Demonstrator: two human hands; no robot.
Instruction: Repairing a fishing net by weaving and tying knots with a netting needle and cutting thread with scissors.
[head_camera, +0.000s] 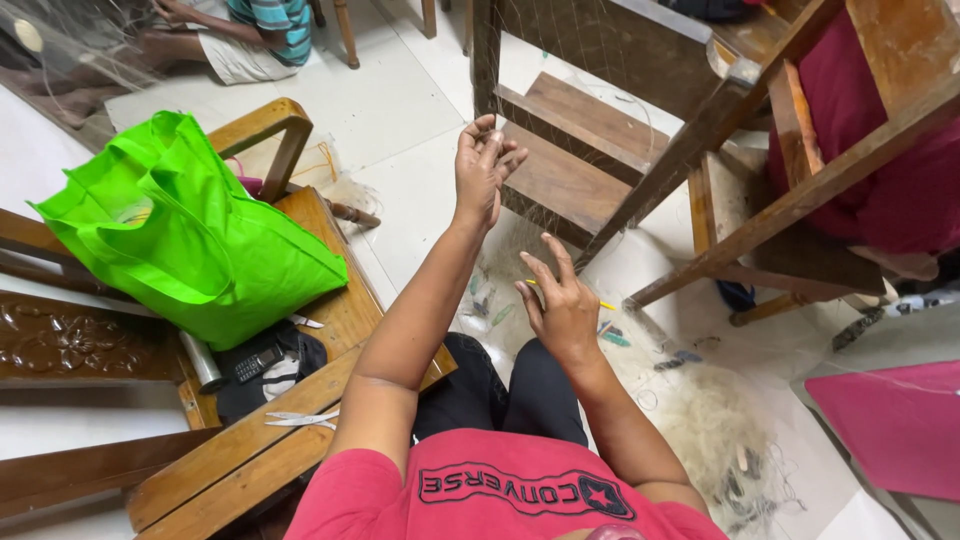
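My left hand (483, 170) is raised in front of me, its fingers pinched on the thin strands of a fine fishing net (560, 70) that hangs from a wooden chair frame (690, 140). Lower down and closer to me, my right hand (562, 305) holds a thin yellow netting needle (605, 305), with fingers partly spread. More of the pale net lies piled on the white floor (700, 410) past my knees, with small weights or floats in it.
A bright green bag (190, 230) sits on a wooden chair (330, 300) at my left, beside a dark phone (255, 363) and small scissors (300, 419). Another person (250, 35) sits on the floor far left. A pink sheet (895, 425) lies at right.
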